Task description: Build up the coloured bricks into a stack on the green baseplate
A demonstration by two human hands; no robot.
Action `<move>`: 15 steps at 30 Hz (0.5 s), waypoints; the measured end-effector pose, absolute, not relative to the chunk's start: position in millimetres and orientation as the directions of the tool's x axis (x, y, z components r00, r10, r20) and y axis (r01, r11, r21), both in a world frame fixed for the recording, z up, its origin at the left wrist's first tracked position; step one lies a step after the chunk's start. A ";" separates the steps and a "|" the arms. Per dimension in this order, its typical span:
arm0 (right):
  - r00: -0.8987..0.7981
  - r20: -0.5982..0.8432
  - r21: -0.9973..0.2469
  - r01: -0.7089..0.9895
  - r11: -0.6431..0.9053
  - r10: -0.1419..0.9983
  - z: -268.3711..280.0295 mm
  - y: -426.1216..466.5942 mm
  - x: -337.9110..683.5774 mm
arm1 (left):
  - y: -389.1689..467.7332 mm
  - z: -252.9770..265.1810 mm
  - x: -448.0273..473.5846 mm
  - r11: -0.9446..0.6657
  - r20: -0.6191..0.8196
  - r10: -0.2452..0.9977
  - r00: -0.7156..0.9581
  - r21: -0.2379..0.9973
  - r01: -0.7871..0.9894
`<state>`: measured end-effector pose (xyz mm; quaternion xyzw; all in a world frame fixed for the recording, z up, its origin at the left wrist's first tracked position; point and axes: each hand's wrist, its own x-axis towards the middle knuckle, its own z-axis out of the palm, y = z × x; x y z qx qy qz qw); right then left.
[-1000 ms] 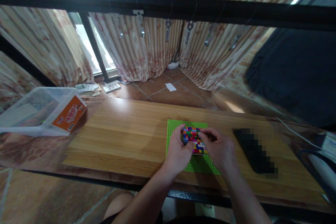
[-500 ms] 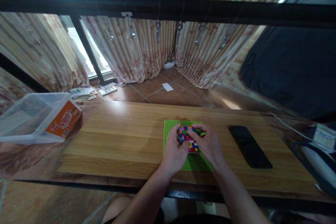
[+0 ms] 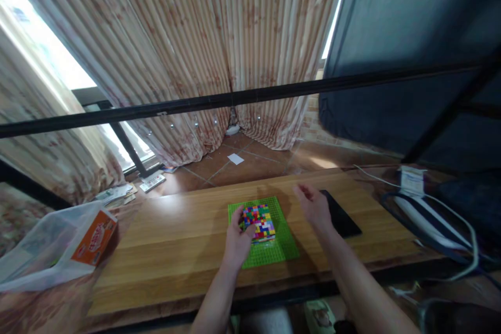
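A block of many small coloured toy bricks (image 3: 260,222) sits on a green studded baseplate (image 3: 282,250). My left hand (image 3: 238,242) grips this block at its left side, fingers at the far corner and thumb on the near side. Clear of the block and to its right, my right hand (image 3: 315,207) hovers over the table, fingers loosely bent and nothing visible in them. It is a little blurred and lies nearest a black phone (image 3: 344,216), part of which its wrist hides.
The wooden table top (image 3: 168,240) carries the baseplate. At the left stands a clear plastic box (image 3: 43,250) with an orange label. A dark bar (image 3: 188,104) crosses beyond the table, before curtains (image 3: 176,26). At right lie a bag (image 3: 430,219) and a white cable (image 3: 475,242).
My right hand has left the brick block and moved to the right, while my left hand stays on it. The head view has tilted up and turned right.
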<state>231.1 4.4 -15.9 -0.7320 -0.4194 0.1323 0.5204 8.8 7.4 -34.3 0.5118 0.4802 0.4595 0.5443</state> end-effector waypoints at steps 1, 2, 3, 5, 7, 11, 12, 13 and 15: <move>0.637 0.250 -0.855 0.499 -0.143 0.729 -10.3 -0.8 251.1 | 8.2 -31.5 8.7 0.066 -0.066 0.992 0.105 0.998 0.008; 0.662 0.257 -0.834 0.520 -0.185 0.704 -5.3 -8.3 270.4 | 9.8 -26.8 9.0 0.073 -0.075 0.994 0.082 0.997 0.034; 0.676 0.271 -0.811 0.544 -0.216 0.686 -1.4 -17.8 287.9 | 12.2 -19.7 9.4 0.079 -0.082 0.995 0.049 0.994 0.072; 0.696 0.280 -0.770 0.574 -0.278 0.661 1.4 -41.5 314.1 | 19.0 2.6 10.2 0.075 -0.075 0.997 -0.011 0.987 0.143; 0.713 0.256 -0.737 0.581 -0.345 0.653 -3.7 -67.0 326.3 | 25.8 34.6 9.3 0.033 -0.026 0.999 -0.042 0.984 0.178; 0.743 0.151 -0.675 0.559 -0.482 0.652 -28.4 -103.7 317.4 | 21.3 104.6 -2.1 -0.072 0.072 0.997 -0.009 0.996 0.046; 0.732 0.097 -0.594 0.586 -0.551 0.674 -34.8 -108.3 311.8 | 13.6 117.2 -6.9 -0.092 0.092 0.996 0.004 0.996 0.008; 0.721 0.052 -0.520 0.610 -0.598 0.691 -40.5 -111.2 306.0 | 3.0 125.9 -12.5 -0.107 0.107 0.994 0.014 0.994 -0.014; 0.693 0.022 -0.426 0.659 -0.620 0.721 -49.2 -113.3 295.8 | -25.8 129.9 -25.5 -0.074 0.075 0.996 0.038 0.997 -0.012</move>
